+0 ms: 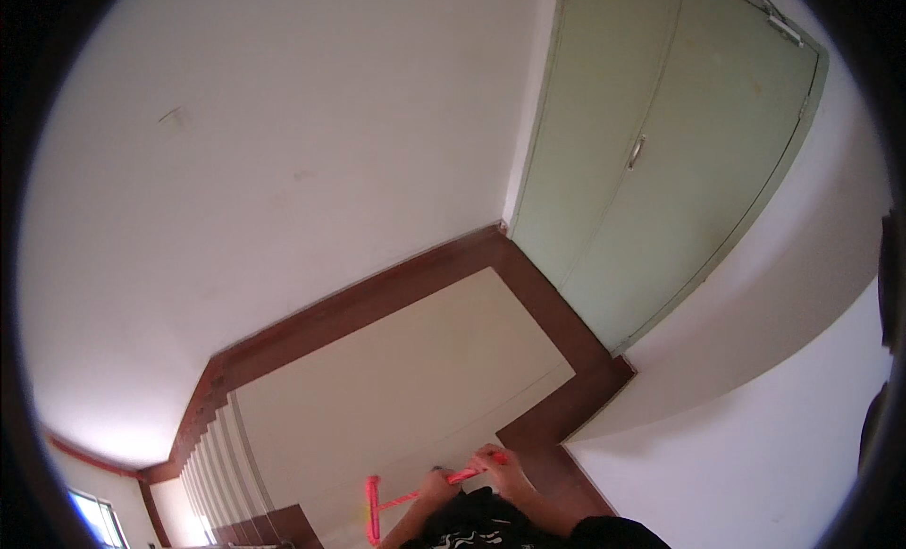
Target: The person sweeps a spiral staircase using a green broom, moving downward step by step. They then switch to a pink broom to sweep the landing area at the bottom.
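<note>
A red T-shaped tool (373, 510), perhaps a broom or mop, is held at the bottom of the view. Its crosspiece is at the left end, with a faint yellowish patch beside it. My left hand (440, 484) grips the handle around its middle. Farther up, near the handle's right end, my right hand (495, 464) is closed around it. The handle slants across the front of my black printed top (481, 524). Whether the crosspiece touches the floor, I cannot tell.
Beige floor (410, 358) with a dark red border (396, 280) forms a landing. Stairs (219, 464) descend on the left. A green double door (637, 195) with a metal handle (637, 152) stands at the far right. White walls (283, 124) enclose the landing; a window (95, 517) shows lower left.
</note>
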`<state>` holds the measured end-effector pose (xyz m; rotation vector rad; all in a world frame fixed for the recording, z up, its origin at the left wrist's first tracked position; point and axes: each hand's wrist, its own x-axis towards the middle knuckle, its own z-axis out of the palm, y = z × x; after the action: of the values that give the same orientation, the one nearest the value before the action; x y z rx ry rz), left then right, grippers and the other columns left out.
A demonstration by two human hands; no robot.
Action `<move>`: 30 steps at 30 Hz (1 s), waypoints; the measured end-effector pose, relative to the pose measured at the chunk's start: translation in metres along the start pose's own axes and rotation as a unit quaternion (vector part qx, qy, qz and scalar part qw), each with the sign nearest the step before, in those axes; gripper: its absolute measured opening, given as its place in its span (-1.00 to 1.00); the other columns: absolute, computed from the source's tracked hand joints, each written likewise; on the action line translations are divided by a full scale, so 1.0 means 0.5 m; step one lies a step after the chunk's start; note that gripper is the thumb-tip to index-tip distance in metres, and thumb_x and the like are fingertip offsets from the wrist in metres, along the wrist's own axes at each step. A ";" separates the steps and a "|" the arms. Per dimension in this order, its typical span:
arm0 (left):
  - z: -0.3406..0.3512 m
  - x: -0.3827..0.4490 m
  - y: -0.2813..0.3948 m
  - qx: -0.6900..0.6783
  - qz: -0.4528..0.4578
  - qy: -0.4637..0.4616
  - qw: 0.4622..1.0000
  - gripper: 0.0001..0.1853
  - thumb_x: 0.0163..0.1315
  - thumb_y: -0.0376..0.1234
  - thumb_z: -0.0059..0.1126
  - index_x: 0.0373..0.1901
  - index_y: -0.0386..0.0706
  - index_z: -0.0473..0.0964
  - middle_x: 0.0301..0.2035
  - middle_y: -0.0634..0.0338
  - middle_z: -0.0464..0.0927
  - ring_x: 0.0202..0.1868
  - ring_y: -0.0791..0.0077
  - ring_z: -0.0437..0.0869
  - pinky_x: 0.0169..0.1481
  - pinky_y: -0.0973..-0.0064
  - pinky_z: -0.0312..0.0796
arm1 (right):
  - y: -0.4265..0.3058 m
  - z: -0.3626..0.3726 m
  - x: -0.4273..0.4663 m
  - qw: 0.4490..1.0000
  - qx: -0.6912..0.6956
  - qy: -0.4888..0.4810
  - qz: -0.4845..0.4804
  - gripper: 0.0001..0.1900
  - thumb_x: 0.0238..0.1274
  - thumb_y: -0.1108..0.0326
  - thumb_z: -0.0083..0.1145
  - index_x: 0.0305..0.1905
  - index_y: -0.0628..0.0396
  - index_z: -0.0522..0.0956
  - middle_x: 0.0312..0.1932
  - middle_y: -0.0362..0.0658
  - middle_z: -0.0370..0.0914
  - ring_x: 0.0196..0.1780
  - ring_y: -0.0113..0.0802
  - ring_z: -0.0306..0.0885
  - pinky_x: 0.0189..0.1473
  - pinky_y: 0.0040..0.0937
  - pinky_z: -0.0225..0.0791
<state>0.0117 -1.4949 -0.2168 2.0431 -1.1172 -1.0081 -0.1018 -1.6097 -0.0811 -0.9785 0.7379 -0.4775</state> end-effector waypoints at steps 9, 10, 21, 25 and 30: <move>-0.006 0.384 0.201 -0.014 0.188 -0.254 0.949 -0.76 0.07 -0.22 0.17 -0.31 -0.16 0.51 -0.54 -0.01 0.53 -0.45 0.23 0.61 -0.29 0.35 0.42 | -0.211 -0.187 0.191 0.942 0.204 0.230 -0.135 -0.59 0.14 0.32 -0.09 -0.75 0.00 0.07 -0.83 -0.25 0.00 -0.69 -0.44 -0.01 -0.53 -0.42 0.02; -0.014 0.430 0.214 -0.035 0.187 -0.258 0.947 -0.77 0.07 -0.24 0.17 -0.30 -0.16 0.49 -0.54 0.00 0.52 -0.44 0.20 0.60 -0.28 0.35 0.42 | -0.232 -0.206 0.224 0.929 0.215 0.266 -0.140 -0.57 0.15 0.30 -0.09 -0.76 -0.01 0.04 -0.85 -0.26 -0.04 -0.71 -0.45 -0.04 -0.54 -0.41 0.00; -0.170 0.881 0.181 -0.041 0.066 0.038 0.996 -0.77 0.00 -0.29 0.21 -0.40 -0.23 0.43 -0.49 -0.01 0.49 -0.38 0.09 0.56 -0.28 0.29 0.41 | -0.551 -0.253 0.737 0.979 0.121 0.015 -0.164 -0.55 0.29 0.31 -0.20 -0.75 0.05 0.07 -0.84 -0.25 0.04 -0.70 -0.47 -0.04 -0.51 -0.39 -0.01; -0.230 1.032 0.205 -0.008 0.063 0.036 0.997 -0.78 -0.07 -0.29 0.25 -0.53 -0.22 0.43 -0.57 0.01 0.49 -0.43 0.11 0.57 -0.33 0.29 0.40 | -0.648 -0.266 0.904 0.989 0.073 0.006 -0.125 -0.55 0.32 0.29 -0.24 -0.73 0.05 0.05 -0.81 -0.24 0.04 -0.68 -0.46 -0.05 -0.51 -0.39 0.00; -0.247 1.320 0.263 0.015 0.117 -0.034 0.992 -0.70 -0.03 -0.18 0.24 -0.63 -0.21 0.40 -0.58 0.00 0.47 -0.42 0.05 0.54 -0.35 0.24 0.39 | -0.709 -0.358 1.054 0.979 0.036 0.093 -0.179 -0.56 0.27 0.23 -0.23 -0.73 0.00 0.05 -0.81 -0.22 0.03 -0.67 -0.41 -0.01 -0.49 -0.37 0.02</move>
<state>0.2962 -2.1150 -0.2684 1.8606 -1.3786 -0.9526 0.1021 -2.2336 -0.0142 -1.0107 0.7063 -0.9147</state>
